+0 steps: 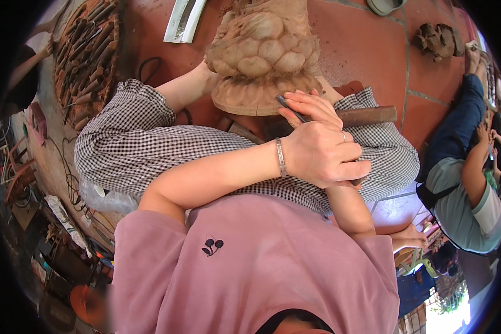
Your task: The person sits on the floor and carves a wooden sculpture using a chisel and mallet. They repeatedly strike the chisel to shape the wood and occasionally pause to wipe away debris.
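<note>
A brown wooden carving with rounded, overlapping lobes stands on the floor in front of me, between my bare feet. My left hand, with a ring and a bracelet at the wrist, is wrapped round the handle of a chisel; the handle's end shows below the fingers. Partly covered by it, my right hand has its fingers closed on the chisel's dark metal shaft, close to the carving's lower edge. Its palm is hidden. Beneath the hands, a thick wooden bar lies across my checked trouser leg.
At the left lies a round tray heaped with wooden-handled tools. A pale trough-shaped piece is beyond the carving. A brown wood chunk sits far right on red tiles. Other people sit at both sides; cables trail at left.
</note>
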Motion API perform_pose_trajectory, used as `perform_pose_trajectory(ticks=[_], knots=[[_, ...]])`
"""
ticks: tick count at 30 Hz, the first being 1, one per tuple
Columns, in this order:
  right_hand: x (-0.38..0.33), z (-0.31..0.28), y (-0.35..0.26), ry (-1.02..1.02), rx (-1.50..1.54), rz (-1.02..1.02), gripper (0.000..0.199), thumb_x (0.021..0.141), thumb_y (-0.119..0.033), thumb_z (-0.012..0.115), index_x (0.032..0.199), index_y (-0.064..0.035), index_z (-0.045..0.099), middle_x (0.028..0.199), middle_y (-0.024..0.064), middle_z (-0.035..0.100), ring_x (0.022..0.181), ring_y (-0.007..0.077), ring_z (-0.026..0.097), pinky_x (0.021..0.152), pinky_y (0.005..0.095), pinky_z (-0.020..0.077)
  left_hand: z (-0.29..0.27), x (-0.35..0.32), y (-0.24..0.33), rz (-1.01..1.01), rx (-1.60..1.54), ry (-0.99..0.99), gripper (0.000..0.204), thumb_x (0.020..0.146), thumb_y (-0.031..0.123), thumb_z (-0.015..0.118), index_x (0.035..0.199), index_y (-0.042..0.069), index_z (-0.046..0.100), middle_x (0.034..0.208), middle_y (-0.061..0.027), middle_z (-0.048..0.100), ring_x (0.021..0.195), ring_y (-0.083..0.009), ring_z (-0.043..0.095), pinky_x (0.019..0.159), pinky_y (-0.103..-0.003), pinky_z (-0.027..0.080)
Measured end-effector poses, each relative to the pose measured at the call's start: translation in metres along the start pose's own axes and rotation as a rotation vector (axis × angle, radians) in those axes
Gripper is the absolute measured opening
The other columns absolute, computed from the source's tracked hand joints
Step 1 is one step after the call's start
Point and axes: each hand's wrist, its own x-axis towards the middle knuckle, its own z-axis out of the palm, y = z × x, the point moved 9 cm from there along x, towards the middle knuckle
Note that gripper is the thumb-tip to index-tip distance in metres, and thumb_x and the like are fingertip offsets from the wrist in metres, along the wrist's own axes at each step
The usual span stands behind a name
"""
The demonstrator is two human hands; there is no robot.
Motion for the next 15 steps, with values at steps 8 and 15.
perform_pose_trajectory(ticks=[8, 15], knots=[[0.022, -0.018, -0.007, -0.141, 0.231, 0.368, 0.057, 0.098, -0.042, 0.053, 0.124, 0.0083, 0.059, 0.123, 0.0244, 0.065, 0.122, 0.0376, 0.059, 0.114, 0.0470, 0.0438, 0.020, 0.031, -0.020, -0.251, -0.184, -0.084, 0.036, 0.077, 0.042, 0.074, 0.093, 0.011, 0.065, 0.070, -0.0028, 0.056, 0.065, -0.0241, 0.064, 0.060, -0.040, 0.049], [0.021, -0.015, 0.002, -0.145, 0.324, 0.422, 0.054, 0.099, -0.040, 0.051, 0.121, 0.0074, 0.062, 0.121, 0.0229, 0.066, 0.124, 0.0358, 0.058, 0.114, 0.0468, 0.0442, 0.023, 0.035, -0.037, -0.368, -0.179, -0.073, 0.037, 0.082, 0.045, 0.075, 0.096, 0.012, 0.067, 0.073, -0.0039, 0.061, 0.065, -0.0242, 0.066, 0.059, -0.041, 0.050]])
